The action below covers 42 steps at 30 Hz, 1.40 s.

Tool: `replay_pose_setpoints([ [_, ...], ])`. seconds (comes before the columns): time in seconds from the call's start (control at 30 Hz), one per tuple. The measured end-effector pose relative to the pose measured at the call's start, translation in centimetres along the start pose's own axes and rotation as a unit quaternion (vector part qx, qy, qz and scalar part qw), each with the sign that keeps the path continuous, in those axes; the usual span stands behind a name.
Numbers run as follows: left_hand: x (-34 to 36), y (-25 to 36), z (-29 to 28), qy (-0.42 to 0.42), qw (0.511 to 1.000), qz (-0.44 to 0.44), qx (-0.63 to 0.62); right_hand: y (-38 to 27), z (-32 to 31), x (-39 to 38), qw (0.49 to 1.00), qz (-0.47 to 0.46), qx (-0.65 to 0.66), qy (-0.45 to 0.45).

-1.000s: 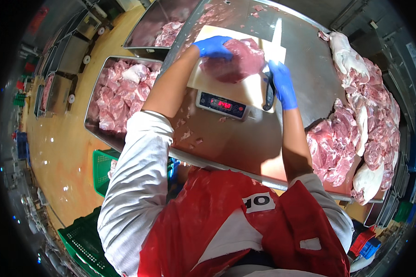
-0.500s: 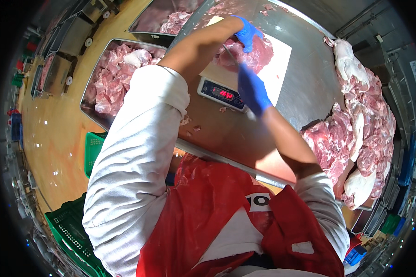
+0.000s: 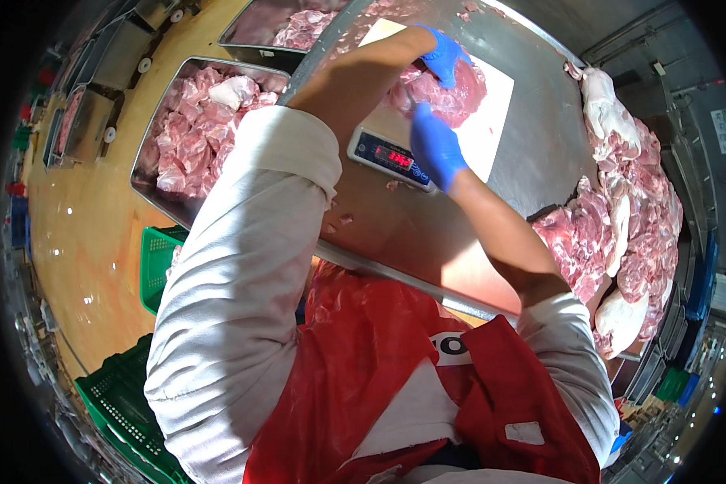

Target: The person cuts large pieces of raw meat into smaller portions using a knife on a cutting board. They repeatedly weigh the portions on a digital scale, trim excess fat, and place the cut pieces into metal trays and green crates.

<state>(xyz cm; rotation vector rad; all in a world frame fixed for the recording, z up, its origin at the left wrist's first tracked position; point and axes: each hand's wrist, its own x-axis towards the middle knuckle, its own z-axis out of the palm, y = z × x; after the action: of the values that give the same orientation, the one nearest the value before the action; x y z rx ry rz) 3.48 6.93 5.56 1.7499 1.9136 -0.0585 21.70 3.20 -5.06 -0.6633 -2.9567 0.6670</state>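
A large piece of raw meat [image 3: 462,97] lies on a white cutting board [image 3: 496,97] at the far side of the steel table. From its upper edge my left hand [image 3: 446,58], in a blue glove, grips it with the fingertips pressed on its top. My right hand [image 3: 437,147], also gloved in blue, is closed around a knife [image 3: 410,98]. Its handle is hidden in my fist, and the short visible part of the blade meets the meat's near left side. Just left of my right hand stands a digital scale [image 3: 390,158] with a red lit display.
Cut meat fills a steel bin [image 3: 149,149] on the left; another steel bin [image 3: 246,32] stands behind it. Large cuts of meat [image 3: 649,214] are heaped along the table's right side. Green crates [image 3: 149,270] sit lower left. Small scraps dot the steel table [image 3: 379,234].
My right hand and the knife have shifted slightly left, and less of the blade shows against the meat. My left hand stays on the meat. The scale's display reads differently.
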Motion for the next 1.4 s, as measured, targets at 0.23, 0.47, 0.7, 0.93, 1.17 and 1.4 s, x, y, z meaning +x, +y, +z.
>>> replay_pose_setpoints([
  [0.23, -0.9, -2.1, 0.8, 0.029, 0.999, 0.003, 0.027, -5.0, -0.6, 3.3, 1.000, -0.015, 0.004, 0.023],
  [0.47, 0.8, -0.5, 1.5, 0.060, 0.995, 0.073, 0.034, 2.0, -3.9, -6.5, 0.982, 0.000, -0.133, -0.134],
  [0.7, -5.6, -7.2, 5.7, 0.284, 0.911, 0.136, -0.267, 0.5, -10.4, -12.2, 0.978, 0.076, -0.151, -0.126],
  [0.93, -8.2, -2.1, 17.3, 0.617, 0.767, -0.132, -0.116, 1.0, -4.0, -9.1, 0.995, -0.046, 0.028, 0.085],
  [1.17, -6.8, -3.8, 17.8, 0.620, 0.744, -0.157, -0.196, -3.5, -2.0, -0.4, 0.998, 0.038, -0.022, 0.044],
  [1.4, -7.8, -4.3, 18.2, 0.549, 0.790, -0.147, -0.232, -3.3, -1.3, -1.0, 0.994, 0.028, -0.106, 0.007],
])
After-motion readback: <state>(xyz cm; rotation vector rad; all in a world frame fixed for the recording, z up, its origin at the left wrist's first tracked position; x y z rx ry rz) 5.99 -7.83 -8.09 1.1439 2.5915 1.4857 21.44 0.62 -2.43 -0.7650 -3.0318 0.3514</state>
